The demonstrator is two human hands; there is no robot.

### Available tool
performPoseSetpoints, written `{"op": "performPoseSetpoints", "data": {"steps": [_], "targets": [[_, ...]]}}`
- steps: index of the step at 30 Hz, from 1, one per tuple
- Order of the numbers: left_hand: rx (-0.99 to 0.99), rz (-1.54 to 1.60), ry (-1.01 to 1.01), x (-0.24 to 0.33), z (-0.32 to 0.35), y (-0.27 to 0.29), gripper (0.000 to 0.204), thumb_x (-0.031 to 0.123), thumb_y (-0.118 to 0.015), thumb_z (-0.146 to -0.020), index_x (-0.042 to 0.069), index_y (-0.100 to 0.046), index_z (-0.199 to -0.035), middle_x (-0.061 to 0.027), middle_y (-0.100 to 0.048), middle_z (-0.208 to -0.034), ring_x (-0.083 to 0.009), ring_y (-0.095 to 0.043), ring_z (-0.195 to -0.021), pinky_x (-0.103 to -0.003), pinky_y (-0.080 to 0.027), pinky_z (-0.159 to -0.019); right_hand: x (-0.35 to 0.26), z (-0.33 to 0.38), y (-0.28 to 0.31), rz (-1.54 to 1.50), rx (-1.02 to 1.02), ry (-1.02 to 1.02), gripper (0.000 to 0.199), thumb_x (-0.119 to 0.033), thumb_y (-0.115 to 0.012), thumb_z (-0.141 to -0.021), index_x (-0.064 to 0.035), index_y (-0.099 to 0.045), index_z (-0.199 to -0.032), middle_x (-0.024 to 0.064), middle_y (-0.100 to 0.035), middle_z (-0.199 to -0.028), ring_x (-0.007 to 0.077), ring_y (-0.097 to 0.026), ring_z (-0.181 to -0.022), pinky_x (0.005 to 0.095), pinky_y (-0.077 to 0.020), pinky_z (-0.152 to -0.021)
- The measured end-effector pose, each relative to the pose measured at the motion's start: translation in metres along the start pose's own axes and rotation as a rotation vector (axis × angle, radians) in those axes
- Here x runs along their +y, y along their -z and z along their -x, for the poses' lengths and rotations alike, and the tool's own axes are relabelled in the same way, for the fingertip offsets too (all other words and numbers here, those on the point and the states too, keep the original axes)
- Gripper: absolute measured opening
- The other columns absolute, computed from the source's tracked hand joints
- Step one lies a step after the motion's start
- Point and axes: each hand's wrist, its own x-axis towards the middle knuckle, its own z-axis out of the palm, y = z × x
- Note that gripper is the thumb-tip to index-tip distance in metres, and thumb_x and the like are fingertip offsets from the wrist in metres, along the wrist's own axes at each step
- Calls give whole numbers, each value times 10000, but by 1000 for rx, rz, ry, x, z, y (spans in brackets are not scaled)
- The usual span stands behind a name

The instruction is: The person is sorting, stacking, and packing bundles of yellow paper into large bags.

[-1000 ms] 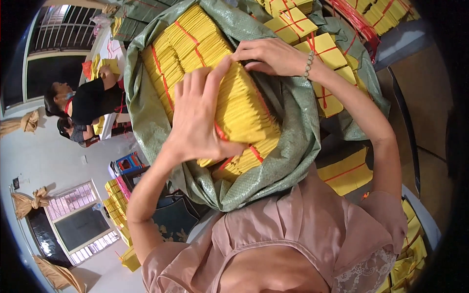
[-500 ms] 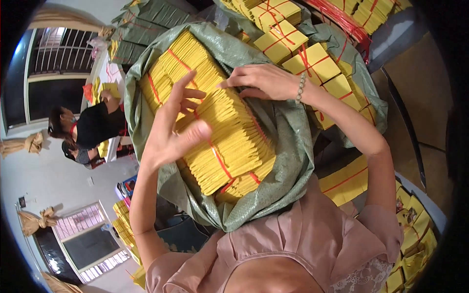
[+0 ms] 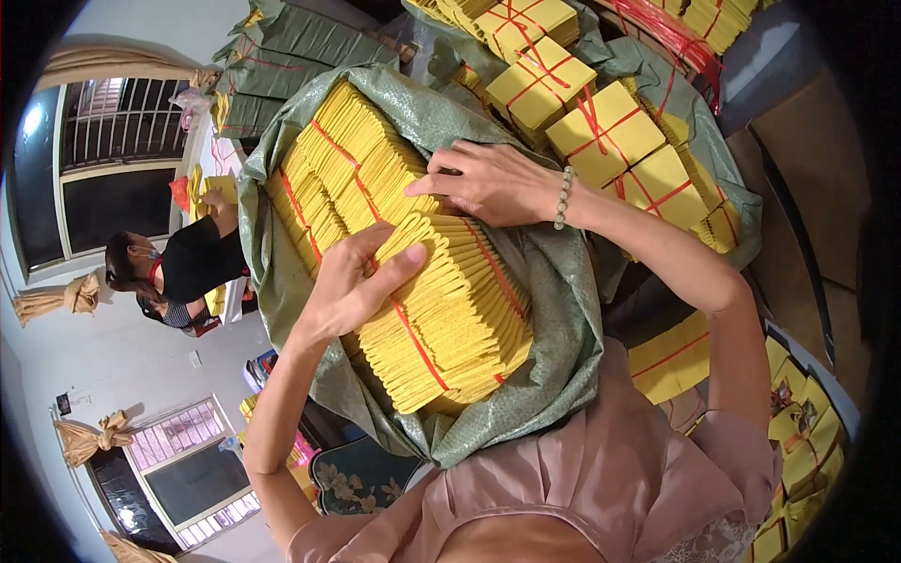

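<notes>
A green woven sack [image 3: 563,310] stands open before me, packed with bundles of folded yellow paper. The near bundle [image 3: 436,310], tied with red string, sits tilted above the others. My left hand [image 3: 361,281] grips its far left end, thumb on top and fingers tucked down behind it. My right hand [image 3: 493,183], wearing a beaded bracelet [image 3: 563,199], is bent at the bundle's far right corner. Its fingers are curled, with some tips hidden between the bundle and the far bundles [image 3: 361,155], so what they hold is unclear.
More red-tied yellow bundles [image 3: 605,122] fill another green sack at the right. Green-wrapped stacks [image 3: 300,56] stand at the far left. A person in black [image 3: 192,258] works at a white table on the left. More yellow bundles [image 3: 802,441] lie at lower right.
My left hand has come down from above the paper and closed on the near bundle, whose far end now sits higher. My right hand has shifted slightly nearer, its fingers more curled.
</notes>
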Motion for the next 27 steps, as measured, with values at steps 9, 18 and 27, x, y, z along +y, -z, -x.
{"op": "performPoseSetpoints", "data": {"steps": [9, 18, 27], "targets": [[258, -158, -28, 4, 7, -17, 637, 550, -477, -918, -44, -606, -1112, -157, -657, -734, -206, -653, -726, -331, -489, -691, 0, 3, 1, 1, -16, 14, 503, -157, -660, -816, -236, -482, -1281, 33, -532, -1006, 220, -546, -908, 341, -532, -706], [116, -181, 23, 11, 11, 3, 699, 647, -566, -811, 4, -602, -1080, -180, -644, -816, -281, -643, -762, -354, -495, -703, -44, 19, 44, -391, -5, -244, 298, -61, -540, -878, -94, -472, -1166, 100, -578, -1006, 234, -603, -869, 360, -502, -797], [287, -754, -321, 34, 52, -43, 1277, 458, -848, -498, 178, -106, -1498, -372, -178, -1410, -504, -261, -1281, -544, -236, -1062, -112, 78, 68, -428, -335, -367, 355, -223, -657, -824, 3, -468, -1021, 165, -583, -1033, 329, -587, -985, 405, -467, -845]]}}
